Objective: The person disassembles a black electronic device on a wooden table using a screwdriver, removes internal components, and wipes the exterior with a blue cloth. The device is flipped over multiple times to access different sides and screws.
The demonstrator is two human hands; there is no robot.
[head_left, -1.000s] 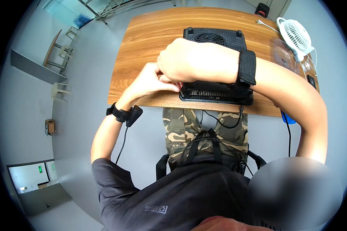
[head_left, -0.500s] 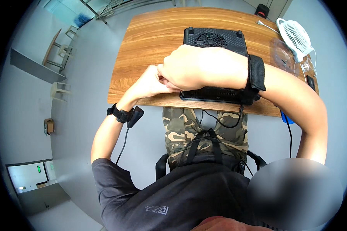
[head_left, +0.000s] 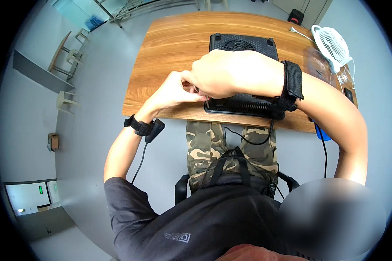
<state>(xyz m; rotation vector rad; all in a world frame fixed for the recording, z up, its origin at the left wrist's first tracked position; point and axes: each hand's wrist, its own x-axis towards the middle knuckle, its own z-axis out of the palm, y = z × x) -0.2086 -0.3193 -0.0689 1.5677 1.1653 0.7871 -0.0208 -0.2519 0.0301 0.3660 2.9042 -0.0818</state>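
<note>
A black, flat box-like appliance [head_left: 233, 105] lies on the wooden table, with a round fan grille [head_left: 238, 45] and small feet facing up. My right hand [head_left: 220, 75] reaches across its near left part, fingers curled closed. A thin, dark piece with a bit of red [head_left: 207, 102] shows below the fingertips at the appliance's left edge; its kind is mostly hidden. My left hand [head_left: 176, 90] meets the right one there, thumb stretched toward that piece and fingers bent. What the left fingers pinch, if anything, is hidden behind the right hand.
The wooden table [head_left: 161, 56] carries a white fan [head_left: 332, 45] at the far right. Beside it are a clear plastic tray [head_left: 315, 63] with small dark bits and a white plug [head_left: 294, 30]. Black cables [head_left: 248, 138] hang near my lap. Something blue [head_left: 322, 132] sits below the right table edge.
Both hands have shifted slightly right along the appliance's left edge, and the right hand has turned a little. The thumb and the thin piece with red now show between them.
</note>
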